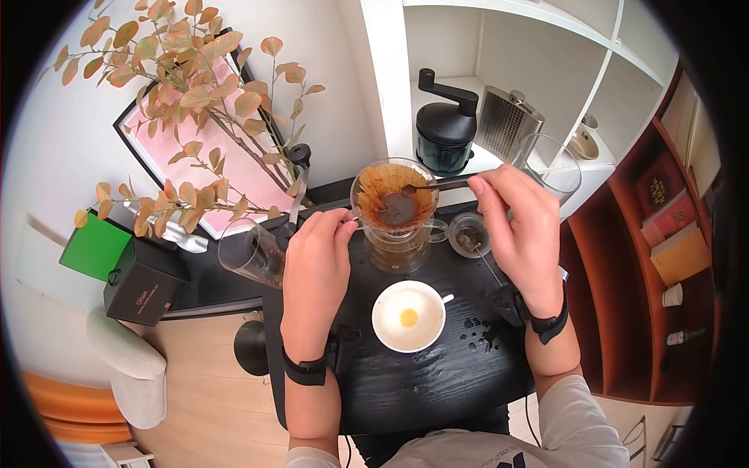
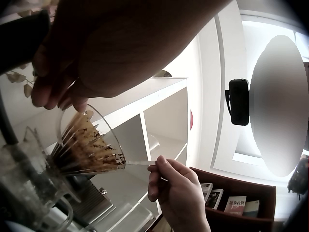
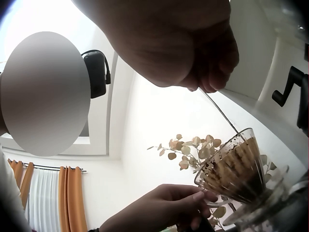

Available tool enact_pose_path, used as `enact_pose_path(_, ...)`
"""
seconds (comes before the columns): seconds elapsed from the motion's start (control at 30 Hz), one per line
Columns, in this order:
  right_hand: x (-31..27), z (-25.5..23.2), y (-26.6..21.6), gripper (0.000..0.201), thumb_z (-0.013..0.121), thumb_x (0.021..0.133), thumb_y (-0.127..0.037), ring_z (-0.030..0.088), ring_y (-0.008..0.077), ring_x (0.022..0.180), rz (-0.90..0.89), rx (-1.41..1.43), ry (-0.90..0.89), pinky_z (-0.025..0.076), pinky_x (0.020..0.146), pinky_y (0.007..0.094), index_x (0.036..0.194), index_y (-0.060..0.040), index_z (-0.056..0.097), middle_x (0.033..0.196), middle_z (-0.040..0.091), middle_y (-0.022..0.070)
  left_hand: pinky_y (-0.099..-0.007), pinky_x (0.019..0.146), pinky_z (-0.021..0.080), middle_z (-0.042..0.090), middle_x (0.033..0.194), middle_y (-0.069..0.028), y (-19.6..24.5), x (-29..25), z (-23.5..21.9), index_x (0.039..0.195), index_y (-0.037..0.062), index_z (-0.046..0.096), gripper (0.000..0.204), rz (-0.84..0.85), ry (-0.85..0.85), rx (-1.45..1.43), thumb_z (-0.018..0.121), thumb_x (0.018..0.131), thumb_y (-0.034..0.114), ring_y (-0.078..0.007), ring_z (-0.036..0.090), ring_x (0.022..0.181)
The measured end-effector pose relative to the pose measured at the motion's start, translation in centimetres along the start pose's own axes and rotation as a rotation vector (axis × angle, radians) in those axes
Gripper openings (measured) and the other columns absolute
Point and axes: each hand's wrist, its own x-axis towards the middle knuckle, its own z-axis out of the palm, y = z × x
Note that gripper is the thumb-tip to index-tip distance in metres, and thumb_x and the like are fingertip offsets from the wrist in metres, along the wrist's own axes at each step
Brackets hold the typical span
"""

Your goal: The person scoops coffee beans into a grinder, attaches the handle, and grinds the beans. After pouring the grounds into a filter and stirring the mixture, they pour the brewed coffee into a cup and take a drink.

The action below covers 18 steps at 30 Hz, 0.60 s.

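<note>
A glass dripper (image 3: 231, 171) sits on top of a glass server (image 1: 396, 253) near the back of the worktop (image 1: 382, 398). Brown coffee staining coats the dripper's ribbed inside, and a patch of wet, dark grounds (image 1: 398, 209) lies at the bottom. The server seems to hold some pale brown liquid, though the dripper hides much of it.

The hands are at work on either side. The left hand (image 1: 316, 261) pinches the dripper's side between thumb and fingers; the right hand (image 1: 519, 226) has its fingers closed on the handle of a dark spoon (image 1: 449, 185), whose tip is inside the dripper, near the stained wall.

In front of the server stands a white cup (image 1: 388, 320) with a round yellow patch at the centre of its floor. A small glass dish (image 1: 468, 236) to the right holds dark residue and a thin metal handle leans out of it.

The worktop is black and wood-grained, with wet drops (image 1: 485, 337) right of the cup. Behind, a white shelf (image 1: 538, 47) carries a black hand grinder (image 1: 446, 129) and a metal flask (image 1: 509, 121). Leafy branches (image 1: 199, 93) spread before a pink framed picture (image 1: 175, 144) on the left.
</note>
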Motion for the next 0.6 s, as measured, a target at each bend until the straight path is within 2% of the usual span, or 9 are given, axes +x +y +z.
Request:
enact_pose_path(0.1, -0.1, -0.3, -0.3, 0.006, 0.072, 0.095, 0.001, 0.058, 0.0328, 0.062, 0.005, -0.061, -0.032, 0.046, 0.057, 0.0404, 0.092, 0.0035, 0.068, 0.073, 0.059, 0.015, -0.0315, 0.062, 0.053, 0.072, 0.09, -0.0131, -0.2, 0.0, 0.1, 0.114, -0.0066, 0.07, 0.018, -0.003, 0.001, -0.002, 0.066, 0.103, 0.007, -0.017, 0.065, 0.063)
enact_pose_path(0.27, -0.1, 0.0, -0.1, 0.007, 0.073, 0.095, 0.0, 0.059, 0.0328, 0.062, 0.003, 0.034, 0.029, 0.047, 0.057, 0.0402, 0.092, 0.0035, 0.068, 0.074, 0.06, 0.015, -0.0313, 0.062, 0.054, 0.072, 0.09, -0.0132, -0.2, 0.0, 0.1, 0.114, -0.0067, 0.07, 0.018, -0.005, 0.003, -0.002, 0.066, 0.103, 0.007, -0.0172, 0.065, 0.064)
enact_pose_path(0.4, -0.1, 0.1, 0.1, 0.007, 0.073, 0.094, -0.001, 0.059, 0.0326, 0.062, -0.008, 0.0, 0.036, 0.047, 0.057, 0.0398, 0.091, 0.0026, 0.068, 0.074, 0.06, 0.0141, -0.0312, 0.063, 0.054, 0.072, 0.092, -0.0135, -0.1, 0.0, 0.1, 0.114, -0.0067, 0.07, 0.018, -0.014, -0.002, -0.007, 0.066, 0.103, 0.008, -0.0172, 0.065, 0.064)
enact_pose_path(0.6, -0.3, -0.3, -0.9, 0.007, 0.074, 0.094, -0.001, 0.06, 0.032, 0.061, -0.061, -0.099, -0.059, 0.047, 0.055, 0.0394, 0.09, 0.0007, 0.068, 0.074, 0.06, 0.0125, -0.0313, 0.063, 0.054, 0.072, 0.091, -0.0132, -0.2, 0.0, 0.1, 0.114, -0.0065, 0.07, 0.018, -0.004, 0.006, -0.009, 0.066, 0.103, 0.008, -0.0172, 0.065, 0.064)
